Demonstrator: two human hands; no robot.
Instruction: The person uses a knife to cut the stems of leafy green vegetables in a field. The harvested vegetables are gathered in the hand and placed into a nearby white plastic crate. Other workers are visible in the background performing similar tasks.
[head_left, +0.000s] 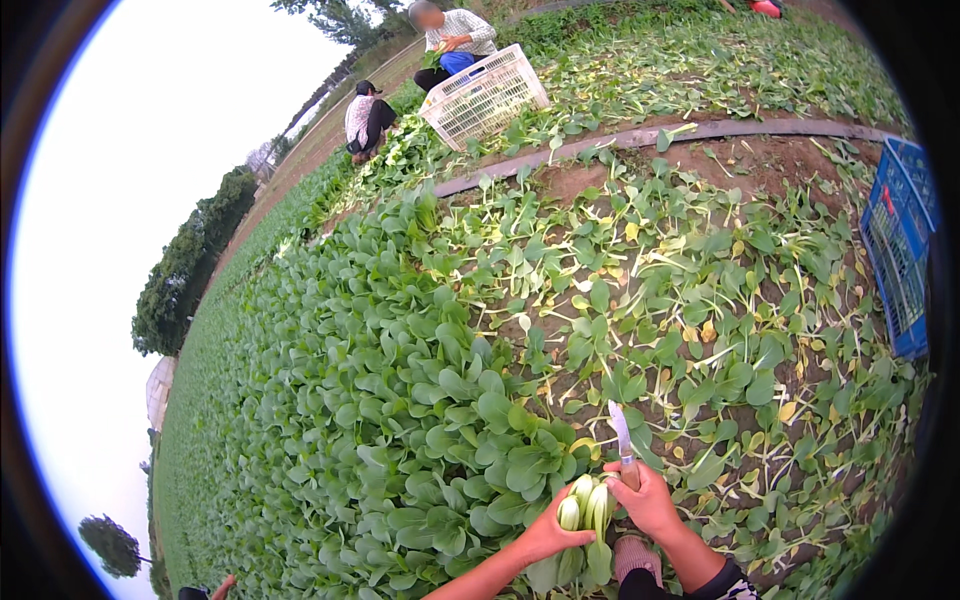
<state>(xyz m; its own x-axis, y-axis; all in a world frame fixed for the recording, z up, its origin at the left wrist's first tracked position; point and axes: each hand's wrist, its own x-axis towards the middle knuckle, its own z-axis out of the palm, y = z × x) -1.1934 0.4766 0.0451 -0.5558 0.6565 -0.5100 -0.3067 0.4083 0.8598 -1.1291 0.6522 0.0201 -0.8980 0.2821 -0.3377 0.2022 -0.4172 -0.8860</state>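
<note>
Several heads of bok choy (585, 502), pale stems up and leaves hanging down, are bunched in my left hand (553, 531). A knife (621, 431) with a worn metal blade and a wooden handle is gripped in my right hand (645, 499), its blade pointing away from me. The fingertips of that hand also touch the stems at the bunch's right side. Growing bok choy (442, 450) stands close beside my left hand. Cut leaves (705, 450) lie on the soil to the right of the knife.
A blue plastic crate (900, 247) stands at the right edge. Across a grey strip (637, 138) on the ground, one person (465, 37) holds greens behind a white crate (487, 97); another person (362, 120) squats farther left. Part of a further person's arm (225, 586) shows at the bottom left.
</note>
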